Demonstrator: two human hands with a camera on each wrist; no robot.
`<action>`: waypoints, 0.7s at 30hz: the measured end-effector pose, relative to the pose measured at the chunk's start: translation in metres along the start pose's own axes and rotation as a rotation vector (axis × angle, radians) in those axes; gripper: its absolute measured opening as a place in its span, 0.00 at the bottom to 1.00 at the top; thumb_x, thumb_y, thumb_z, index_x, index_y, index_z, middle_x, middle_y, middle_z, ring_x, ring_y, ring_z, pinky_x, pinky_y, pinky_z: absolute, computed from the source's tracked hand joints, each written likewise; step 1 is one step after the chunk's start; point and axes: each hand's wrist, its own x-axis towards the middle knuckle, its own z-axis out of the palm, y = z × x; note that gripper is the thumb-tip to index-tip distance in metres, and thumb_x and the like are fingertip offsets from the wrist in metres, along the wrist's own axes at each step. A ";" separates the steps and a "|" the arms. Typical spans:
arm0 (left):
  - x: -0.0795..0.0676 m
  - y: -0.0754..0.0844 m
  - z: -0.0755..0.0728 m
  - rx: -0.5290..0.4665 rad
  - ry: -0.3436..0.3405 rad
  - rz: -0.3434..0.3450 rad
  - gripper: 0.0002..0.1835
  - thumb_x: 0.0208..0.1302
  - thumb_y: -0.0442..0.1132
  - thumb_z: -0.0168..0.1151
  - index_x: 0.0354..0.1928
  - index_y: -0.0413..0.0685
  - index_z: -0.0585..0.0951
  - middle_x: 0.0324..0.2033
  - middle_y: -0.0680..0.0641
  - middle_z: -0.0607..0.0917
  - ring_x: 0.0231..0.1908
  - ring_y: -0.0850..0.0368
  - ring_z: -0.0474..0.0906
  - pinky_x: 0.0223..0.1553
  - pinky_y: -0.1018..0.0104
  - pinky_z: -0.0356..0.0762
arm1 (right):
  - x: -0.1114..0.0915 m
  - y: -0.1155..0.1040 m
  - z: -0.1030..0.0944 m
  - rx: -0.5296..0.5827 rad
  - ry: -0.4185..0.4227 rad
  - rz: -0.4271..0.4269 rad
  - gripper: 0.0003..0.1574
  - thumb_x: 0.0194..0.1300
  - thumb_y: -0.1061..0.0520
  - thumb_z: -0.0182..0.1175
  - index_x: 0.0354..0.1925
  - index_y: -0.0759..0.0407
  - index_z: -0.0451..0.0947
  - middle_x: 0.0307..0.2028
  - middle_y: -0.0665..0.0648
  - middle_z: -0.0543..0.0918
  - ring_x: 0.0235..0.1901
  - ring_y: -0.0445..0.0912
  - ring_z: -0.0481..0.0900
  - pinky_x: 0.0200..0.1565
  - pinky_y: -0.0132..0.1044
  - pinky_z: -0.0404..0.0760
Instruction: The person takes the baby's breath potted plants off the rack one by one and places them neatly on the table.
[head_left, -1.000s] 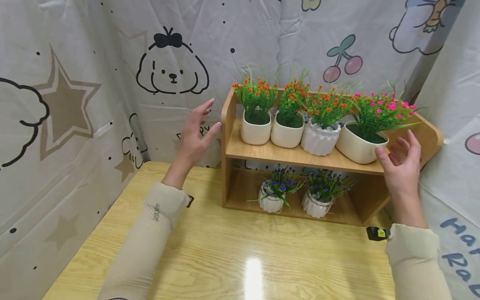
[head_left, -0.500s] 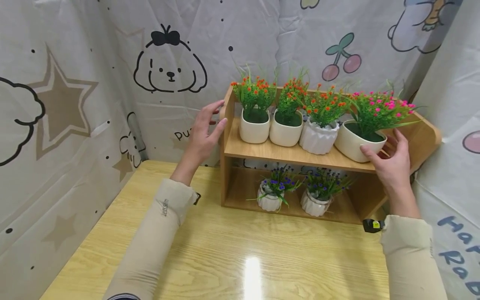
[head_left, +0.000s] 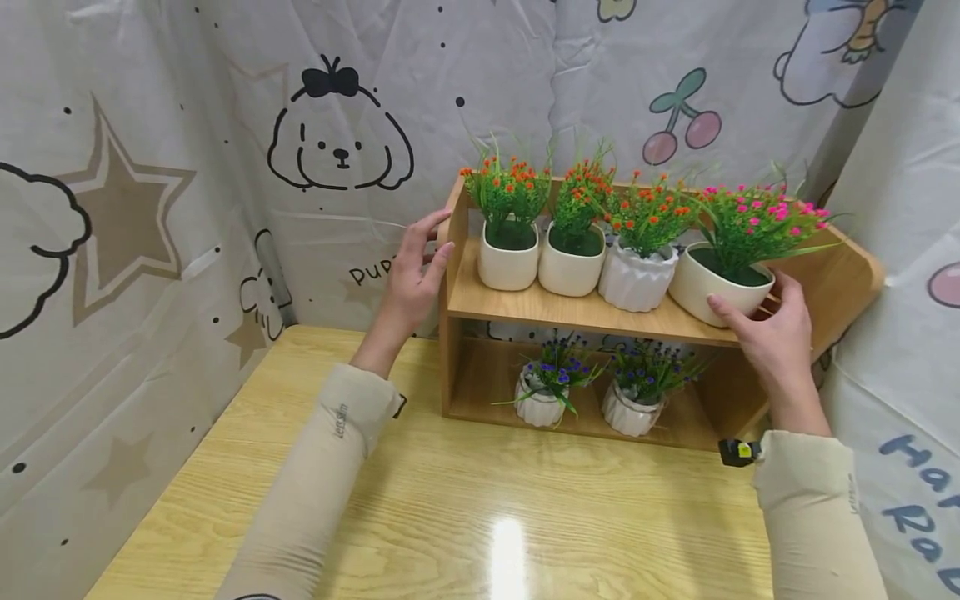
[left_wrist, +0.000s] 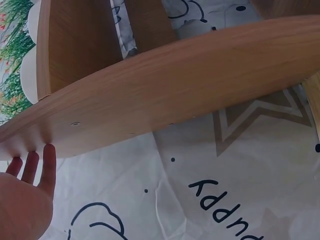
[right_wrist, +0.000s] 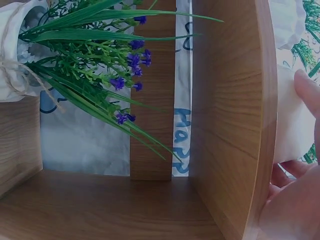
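The right hand [head_left: 780, 333] holds a cream oval flowerpot [head_left: 712, 292] with pink flowers at the right end of the upper shelf. Its thumb presses the pot's front and its other fingers go round the right side, also seen in the right wrist view on the pot [right_wrist: 292, 120]. Against the outer left side of the wooden shelf unit [head_left: 450, 333] rests the left hand [head_left: 415, 271]. In the left wrist view, its straight fingertips [left_wrist: 49, 155] touch the side panel [left_wrist: 150, 95].
Two cream pots [head_left: 508, 265] and a white ribbed pot [head_left: 637, 279] with orange flowers stand left of the held pot. Below are two small white pots [head_left: 542, 407] with purple flowers. The unit stands on a wooden table [head_left: 420, 500], with printed cloth [head_left: 337, 250] behind.
The left hand has moved right, onto the shelf unit's side. The right hand has moved left from the pot's right edge and taken hold of it. The pots stay in place.
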 end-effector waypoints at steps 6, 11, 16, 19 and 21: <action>-0.001 -0.001 0.002 0.018 -0.003 -0.001 0.24 0.81 0.43 0.51 0.75 0.55 0.67 0.70 0.44 0.72 0.64 0.46 0.75 0.60 0.47 0.81 | -0.002 0.002 0.001 -0.016 0.004 0.012 0.62 0.64 0.31 0.66 0.83 0.46 0.45 0.80 0.57 0.58 0.74 0.58 0.64 0.73 0.52 0.71; -0.002 -0.001 0.002 0.016 -0.003 0.000 0.24 0.81 0.43 0.51 0.75 0.56 0.67 0.71 0.44 0.72 0.64 0.46 0.75 0.60 0.46 0.81 | -0.002 0.002 0.002 -0.009 0.005 0.016 0.62 0.65 0.31 0.66 0.83 0.45 0.45 0.80 0.57 0.58 0.75 0.58 0.64 0.73 0.54 0.70; -0.001 -0.002 0.002 0.015 -0.006 0.002 0.24 0.81 0.42 0.51 0.75 0.57 0.67 0.71 0.44 0.71 0.64 0.46 0.75 0.60 0.45 0.81 | -0.001 0.002 0.003 -0.008 0.016 0.022 0.62 0.64 0.31 0.66 0.83 0.45 0.46 0.80 0.57 0.58 0.75 0.57 0.64 0.73 0.54 0.70; -0.001 -0.002 0.002 0.020 -0.008 0.002 0.24 0.81 0.42 0.51 0.75 0.57 0.66 0.71 0.44 0.71 0.64 0.46 0.75 0.60 0.44 0.81 | -0.001 0.001 0.003 -0.006 0.022 0.023 0.62 0.64 0.32 0.67 0.82 0.45 0.47 0.79 0.56 0.58 0.75 0.57 0.64 0.73 0.54 0.70; -0.001 -0.003 0.002 0.020 -0.008 0.003 0.25 0.81 0.42 0.51 0.75 0.56 0.66 0.71 0.44 0.71 0.64 0.45 0.75 0.60 0.43 0.81 | 0.000 0.001 0.004 -0.008 0.024 0.023 0.62 0.64 0.32 0.67 0.82 0.45 0.47 0.79 0.56 0.59 0.75 0.57 0.64 0.73 0.53 0.71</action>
